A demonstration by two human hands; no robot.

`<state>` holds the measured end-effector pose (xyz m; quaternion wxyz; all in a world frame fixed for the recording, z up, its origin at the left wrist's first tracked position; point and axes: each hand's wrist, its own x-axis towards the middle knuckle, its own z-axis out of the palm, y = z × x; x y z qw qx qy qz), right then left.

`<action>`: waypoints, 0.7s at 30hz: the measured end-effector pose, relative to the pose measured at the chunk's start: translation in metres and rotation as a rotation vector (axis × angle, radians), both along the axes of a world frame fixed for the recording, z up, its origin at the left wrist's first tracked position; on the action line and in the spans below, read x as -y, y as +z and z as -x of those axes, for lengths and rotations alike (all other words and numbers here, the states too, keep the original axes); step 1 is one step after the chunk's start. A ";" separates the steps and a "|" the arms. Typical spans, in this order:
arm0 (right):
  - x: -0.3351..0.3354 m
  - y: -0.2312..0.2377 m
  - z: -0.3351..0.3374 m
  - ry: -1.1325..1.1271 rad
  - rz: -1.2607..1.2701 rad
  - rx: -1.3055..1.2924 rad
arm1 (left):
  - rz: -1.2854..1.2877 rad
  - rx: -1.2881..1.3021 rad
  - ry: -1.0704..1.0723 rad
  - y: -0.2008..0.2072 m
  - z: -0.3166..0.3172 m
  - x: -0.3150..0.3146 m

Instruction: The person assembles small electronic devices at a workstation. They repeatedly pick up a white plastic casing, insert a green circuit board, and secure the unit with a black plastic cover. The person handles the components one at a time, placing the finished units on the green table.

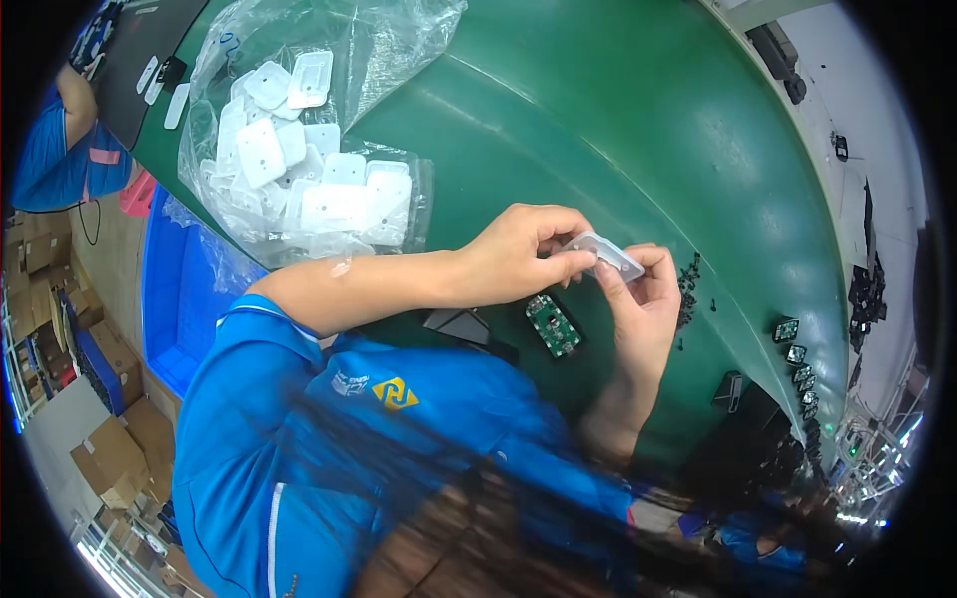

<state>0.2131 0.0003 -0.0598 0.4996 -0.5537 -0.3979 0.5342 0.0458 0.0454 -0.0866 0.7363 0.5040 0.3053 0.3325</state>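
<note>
Both my hands hold a small white plastic cover (618,258) above the green table. My left hand (518,249) reaches across from the left and pinches the cover's left end between thumb and fingers. My right hand (646,304) comes up from below and grips its right side, the thumb pressed on the near face. Fingers hide part of the cover. Just below my hands, a green circuit board (553,326) lies flat on the table. A pile of tiny black parts (686,289) is scattered just right of my right hand.
A clear plastic bag (399,60) with many white covers (334,206) spreads at the left. A blue bin (164,299) stands below the table's left edge. Several small circuit boards (787,329) line the right side. Another person's arm (78,100) shows at far left.
</note>
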 end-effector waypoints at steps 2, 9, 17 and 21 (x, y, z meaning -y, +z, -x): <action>-0.003 0.000 -0.005 0.067 -0.011 0.031 | 0.025 0.001 -0.004 -0.002 0.000 0.000; 0.010 -0.005 0.015 -0.139 -0.126 0.416 | -0.064 -0.111 -0.109 0.005 0.002 -0.012; 0.001 -0.021 -0.016 -0.170 -0.093 0.117 | -0.242 -0.343 0.076 -0.001 0.013 -0.031; -0.007 -0.007 -0.117 -0.549 -0.237 0.823 | -0.484 -0.529 0.147 -0.007 0.024 -0.051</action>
